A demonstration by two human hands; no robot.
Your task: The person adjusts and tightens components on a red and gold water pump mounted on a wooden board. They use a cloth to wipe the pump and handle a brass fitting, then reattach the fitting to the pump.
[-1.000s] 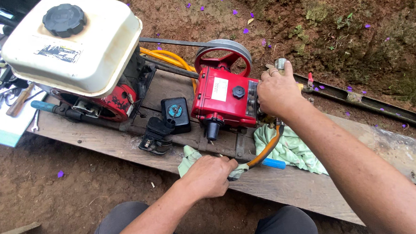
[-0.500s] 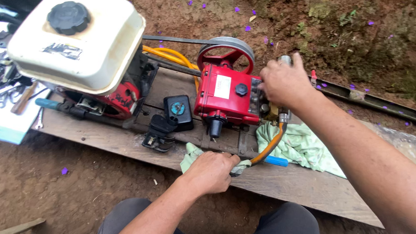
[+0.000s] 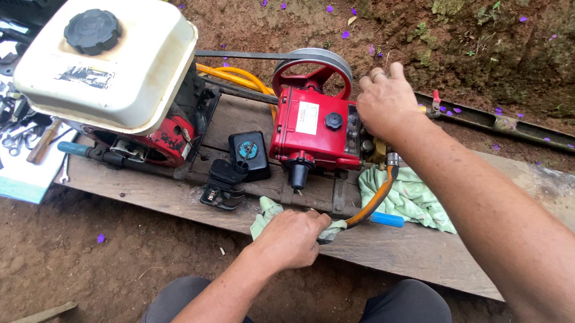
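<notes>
Left hand (image 3: 292,238) is closed, fingers gripping a pale green rag (image 3: 267,213) wrapped about the lower end of the orange hose (image 3: 374,199), at the near edge of the wooden plank (image 3: 387,246). The hose curves up and right to the fitting beside the red pump (image 3: 315,127). Right hand (image 3: 386,101) rests on that pump end, fingers curled; what they grip, if anything, is hidden. The right hand is nearer the fitting.
</notes>
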